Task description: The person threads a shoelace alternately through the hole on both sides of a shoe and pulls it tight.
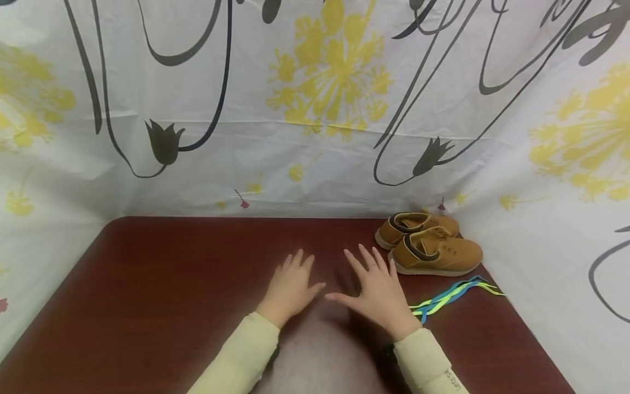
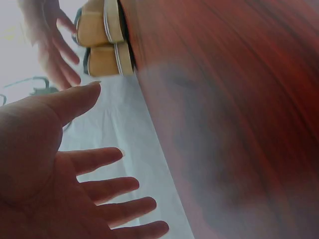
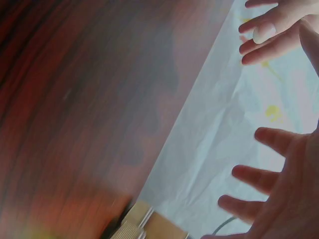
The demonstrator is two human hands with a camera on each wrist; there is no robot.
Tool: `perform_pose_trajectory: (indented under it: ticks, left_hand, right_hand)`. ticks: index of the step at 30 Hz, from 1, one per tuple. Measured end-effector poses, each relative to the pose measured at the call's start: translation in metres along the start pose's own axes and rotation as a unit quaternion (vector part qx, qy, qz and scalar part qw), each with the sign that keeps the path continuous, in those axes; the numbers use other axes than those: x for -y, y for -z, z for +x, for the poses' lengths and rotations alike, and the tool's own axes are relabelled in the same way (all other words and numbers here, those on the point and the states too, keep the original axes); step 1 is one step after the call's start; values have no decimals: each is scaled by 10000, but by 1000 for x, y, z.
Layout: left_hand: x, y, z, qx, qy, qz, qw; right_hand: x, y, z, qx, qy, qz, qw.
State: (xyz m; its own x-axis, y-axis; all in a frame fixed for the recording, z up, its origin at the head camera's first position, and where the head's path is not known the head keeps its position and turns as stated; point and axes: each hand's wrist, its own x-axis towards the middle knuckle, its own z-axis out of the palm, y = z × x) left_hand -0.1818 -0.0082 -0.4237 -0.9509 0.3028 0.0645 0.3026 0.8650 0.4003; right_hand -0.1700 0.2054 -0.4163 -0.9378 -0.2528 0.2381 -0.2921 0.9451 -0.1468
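Apparent step: ready position. Left hand (image 1: 291,285) and right hand (image 1: 378,293): fingers spread, holding nothing, above the surface (image 1: 147,295). Shoes (image 1: 450,257) stand at its far right corner, laces (image 1: 448,296) near the right edge; grasping either likely calls for reaching right.

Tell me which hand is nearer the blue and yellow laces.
Right. In the head view, the right hand is just left of the laces; the left hand is farther left.
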Motion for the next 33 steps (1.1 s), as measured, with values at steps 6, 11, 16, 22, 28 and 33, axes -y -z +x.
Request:
perform_pose_trajectory:
  ticks: [6,11,16,22,28,33]
  left_hand:
    - [-30,-18,2,102,-289,174,9994]
    - [-48,-26,7,110,-486,278,9984]
    - [-63,-29,21,185,-653,320,9972]
    - [-76,-33,41,273,-743,224,9966]
    - [-86,-36,61,288,-744,74,9968]
    - [-92,-41,72,373,-508,-625,9961]
  right_hand:
    - [-24,4,-7,-22,337,-48,9994]
    - [-45,9,-11,-53,475,-181,9987]
    - [-63,17,-9,-227,452,-150,9986]
    - [-86,26,-8,-484,400,-102,9980]
    - [-109,37,-4,-590,261,-153,9978]
    - [-126,46,2,-468,11,-133,9988]
